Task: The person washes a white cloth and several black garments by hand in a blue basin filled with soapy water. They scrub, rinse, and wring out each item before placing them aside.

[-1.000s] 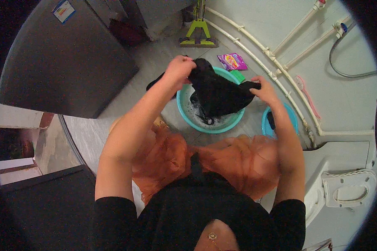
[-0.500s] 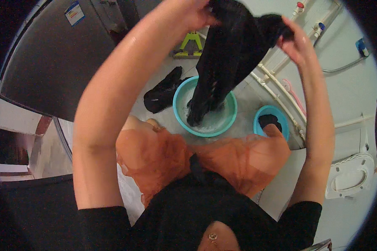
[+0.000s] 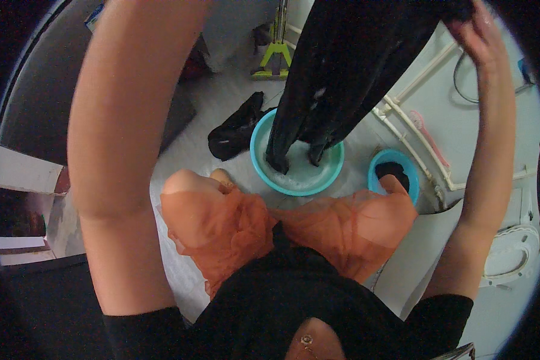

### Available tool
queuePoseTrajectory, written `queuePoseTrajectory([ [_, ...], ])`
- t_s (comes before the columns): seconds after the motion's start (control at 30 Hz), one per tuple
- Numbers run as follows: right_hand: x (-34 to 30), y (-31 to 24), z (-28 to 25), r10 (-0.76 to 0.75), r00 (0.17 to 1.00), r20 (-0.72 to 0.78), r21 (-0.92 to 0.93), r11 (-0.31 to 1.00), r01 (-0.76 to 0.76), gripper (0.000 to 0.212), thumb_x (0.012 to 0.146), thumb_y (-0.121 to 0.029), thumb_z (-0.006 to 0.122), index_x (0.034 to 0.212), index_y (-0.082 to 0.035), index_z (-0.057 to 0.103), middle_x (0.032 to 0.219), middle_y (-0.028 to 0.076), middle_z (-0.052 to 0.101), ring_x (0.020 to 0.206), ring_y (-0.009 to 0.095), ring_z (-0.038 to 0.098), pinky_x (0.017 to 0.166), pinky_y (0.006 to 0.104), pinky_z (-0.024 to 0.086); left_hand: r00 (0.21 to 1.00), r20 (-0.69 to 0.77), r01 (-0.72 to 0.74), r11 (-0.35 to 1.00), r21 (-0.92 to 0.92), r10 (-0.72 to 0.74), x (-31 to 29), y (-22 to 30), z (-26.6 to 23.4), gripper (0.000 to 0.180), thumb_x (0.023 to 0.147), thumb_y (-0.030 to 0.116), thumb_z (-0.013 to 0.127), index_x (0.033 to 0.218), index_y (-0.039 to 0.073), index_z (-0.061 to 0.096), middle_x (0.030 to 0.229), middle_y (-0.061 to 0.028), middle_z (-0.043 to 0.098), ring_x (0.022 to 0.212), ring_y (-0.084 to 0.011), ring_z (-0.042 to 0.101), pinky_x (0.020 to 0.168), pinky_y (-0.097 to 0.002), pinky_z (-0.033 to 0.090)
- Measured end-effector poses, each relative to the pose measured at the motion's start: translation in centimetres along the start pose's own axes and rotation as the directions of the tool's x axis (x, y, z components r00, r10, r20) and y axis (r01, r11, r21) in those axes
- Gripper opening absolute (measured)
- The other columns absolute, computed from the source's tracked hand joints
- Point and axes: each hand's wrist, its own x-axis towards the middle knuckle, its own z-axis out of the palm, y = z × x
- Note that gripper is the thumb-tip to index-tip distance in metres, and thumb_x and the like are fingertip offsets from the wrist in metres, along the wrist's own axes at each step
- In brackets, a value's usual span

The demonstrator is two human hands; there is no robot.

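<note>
A pair of wet black trousers (image 3: 354, 66) hangs from high in front of me, the lower ends of its two legs dipping into a turquoise basin (image 3: 257, 162) of cloudy, sudsy water. My right hand (image 3: 479, 37), raised at the upper right, is closed on the upper edge of the trousers. My left forearm reaches up past the top edge, so my left hand is out of view. White foam specks cling to the dark cloth. On the floor left of the basin lies another black garment (image 3: 231, 135), crumpled.
At my right knee stands a smaller blue basin (image 3: 375, 165) with dark cloth in it. White pipes (image 3: 417, 144) and a pink brush (image 3: 423, 129) line the right wall. Farther off is a green-footed stand (image 3: 276, 60). A white toilet seat (image 3: 498, 273) is at the right.
Both arms have risen and spread apart, lifting and stretching the trousers wider. My left hand has gone out of view at the top; the legs now hang apart in the basin.
</note>
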Motion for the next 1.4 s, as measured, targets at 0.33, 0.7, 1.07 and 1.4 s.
queuePoseTrajectory([
  [0.33,-10.8,31.7,-19.0,0.759,0.626,-0.178,-0.984,-0.116,-0.138,0.058,0.086,-0.053,0.057,0.116,-0.003,0.063,0.093,0.013,0.066,0.079,0.029,0.062,0.069,0.0406,0.050,0.657,-0.142,0.141,-0.065,0.988,-0.740,-10.7,-36.5,-15.6,0.035,0.081,0.023,0.053,0.104,-0.003,0.063,0.098,-0.0256,0.065,0.096,-0.0384,0.063,0.082,-0.0457,0.052],
  [0.7,-22.0,53.0,-19.4,0.718,0.696,0.001,-0.962,-0.190,0.197,0.075,0.088,-0.045,0.059,0.150,-0.024,0.022,0.155,0.012,0.018,0.140,0.041,0.017,0.107,0.0666,0.018,0.574,-0.298,0.225,-0.203,0.953,-0.762,-23.3,-53.2,-15.9,0.076,0.086,0.028,0.058,0.151,0.024,0.019,0.159,-0.0052,0.001,0.146,-0.0320,0.003,0.115,-0.0522,0.013],
  [1.07,-24.9,65.5,-27.3,0.896,0.443,0.037,-0.999,0.033,0.016,0.059,0.089,-0.040,0.056,0.137,-0.007,0.044,0.139,0.019,0.043,0.131,0.040,0.035,0.112,0.0492,0.021,0.119,-0.189,0.276,-0.151,0.949,-0.975,-25.5,-64.7,-20.2,0.048,0.087,0.020,0.054,0.133,0.008,0.048,0.136,-0.0178,0.047,0.125,-0.0322,0.046,0.107,-0.0473,0.031],
  [1.4,-20.0,61.5,-25.6,0.794,0.608,-0.025,-0.998,0.013,-0.058,0.046,0.082,-0.009,0.057,0.128,-0.006,0.051,0.127,0.021,0.050,0.114,0.040,0.050,0.098,0.0435,0.042,0.551,-0.091,0.049,-0.077,0.996,-0.829,-20.7,-61.6,-22.1,0.044,0.087,0.014,0.052,0.130,0.013,0.054,0.135,-0.0139,0.050,0.126,-0.0330,0.046,0.104,-0.0430,0.040],
])
